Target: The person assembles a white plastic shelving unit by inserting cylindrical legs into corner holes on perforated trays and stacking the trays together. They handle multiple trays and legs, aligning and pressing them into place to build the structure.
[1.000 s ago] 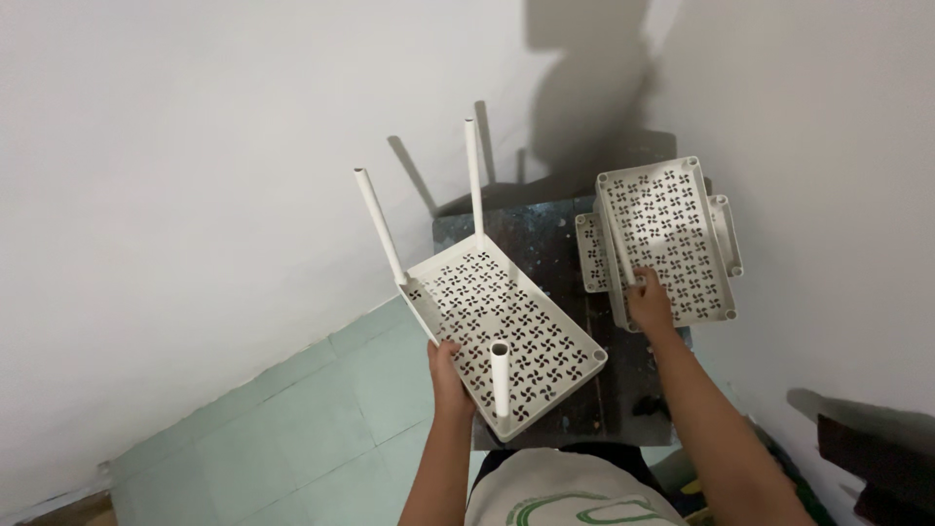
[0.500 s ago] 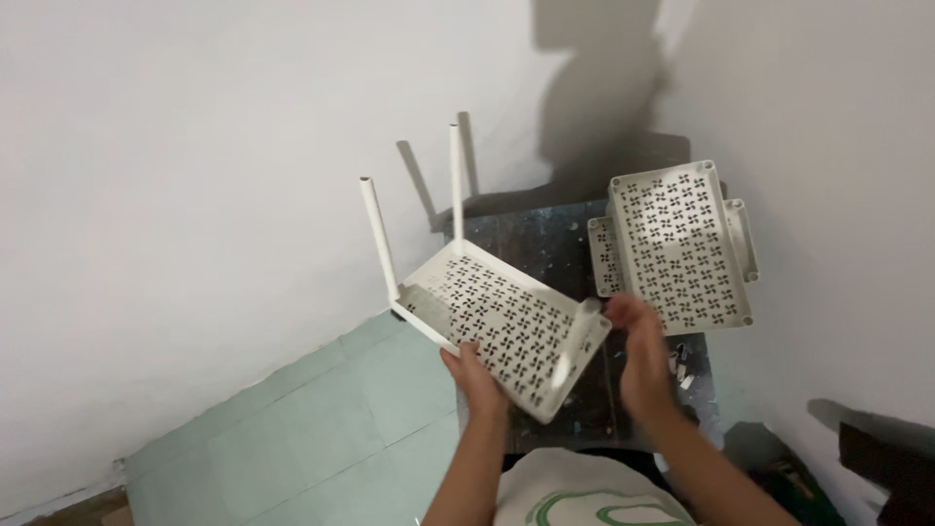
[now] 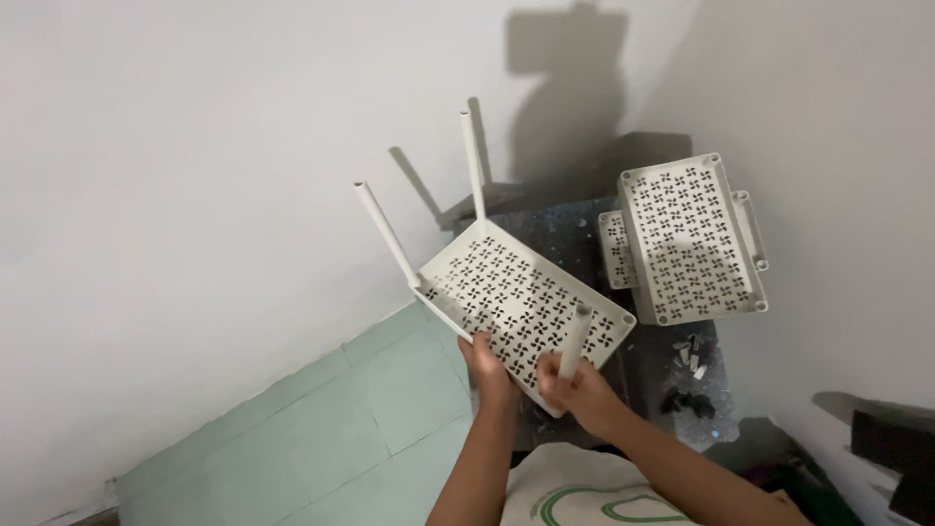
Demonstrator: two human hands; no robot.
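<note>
Above the dark table [image 3: 584,244], the left hand [image 3: 490,370] is gripping a perforated shelf [image 3: 521,297] while the right hand [image 3: 575,392] is clenching a white leg [image 3: 574,341].

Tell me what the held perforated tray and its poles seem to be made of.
Perforated tray: looks like moulded plastic, off-white and matte, given its uniform punched pattern and rounded corner sockets. Poles: seemingly hollow plastic tubes, same colour; one end shows open.

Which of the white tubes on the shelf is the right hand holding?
The tube at the shelf's near corner, gripped by the right hand; the other two stand untouched at the far corners.
</note>
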